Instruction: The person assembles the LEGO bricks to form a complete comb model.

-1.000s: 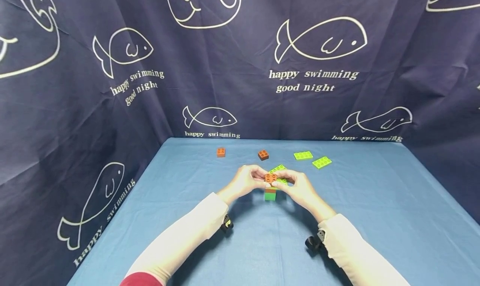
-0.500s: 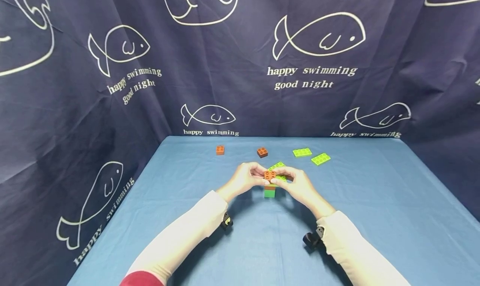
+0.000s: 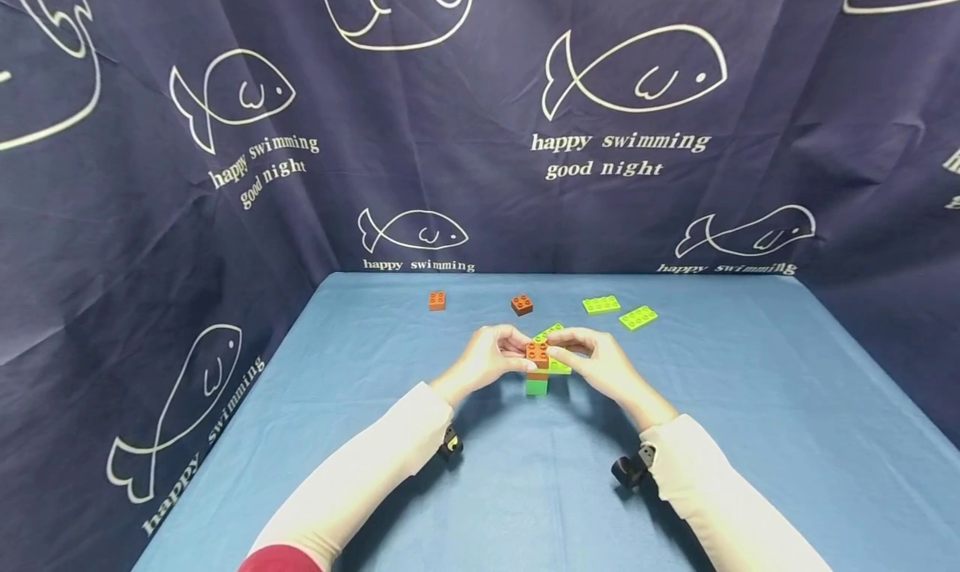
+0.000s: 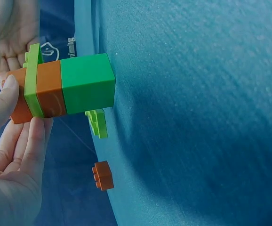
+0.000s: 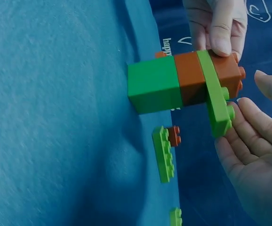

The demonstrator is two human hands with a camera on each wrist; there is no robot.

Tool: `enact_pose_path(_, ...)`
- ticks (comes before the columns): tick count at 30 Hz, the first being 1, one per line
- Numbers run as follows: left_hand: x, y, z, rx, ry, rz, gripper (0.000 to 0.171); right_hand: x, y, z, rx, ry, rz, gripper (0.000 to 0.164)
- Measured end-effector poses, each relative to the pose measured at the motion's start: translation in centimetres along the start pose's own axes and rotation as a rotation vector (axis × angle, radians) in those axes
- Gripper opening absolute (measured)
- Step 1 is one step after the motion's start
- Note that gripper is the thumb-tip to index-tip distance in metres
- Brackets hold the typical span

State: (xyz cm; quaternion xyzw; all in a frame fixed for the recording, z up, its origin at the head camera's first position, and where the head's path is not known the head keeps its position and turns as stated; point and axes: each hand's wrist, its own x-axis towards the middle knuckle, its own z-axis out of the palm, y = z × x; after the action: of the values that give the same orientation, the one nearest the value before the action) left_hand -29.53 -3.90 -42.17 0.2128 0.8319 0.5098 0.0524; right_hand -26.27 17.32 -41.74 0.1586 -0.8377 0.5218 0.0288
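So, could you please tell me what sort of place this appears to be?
Probably a makeshift recording space, judging by the navy fish-print fabric hung behind the blue cloth-covered table and the black wrist cameras in view.

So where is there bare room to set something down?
The table is bare from the right hand to the right edge, the left hand to the left edge, and between the sleeves, nearer than the stack. It's crowded around the stack and by the far side's two small bricks and two flat green bricks.
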Motion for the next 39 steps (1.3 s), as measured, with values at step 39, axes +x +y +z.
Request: enact_pose_path(39,0.2,-0.1,0.1,-0.004,0.01,-0.033,0.031,6.4,4.7,-4.8,-0.081,-0.156,0.113,0.056)
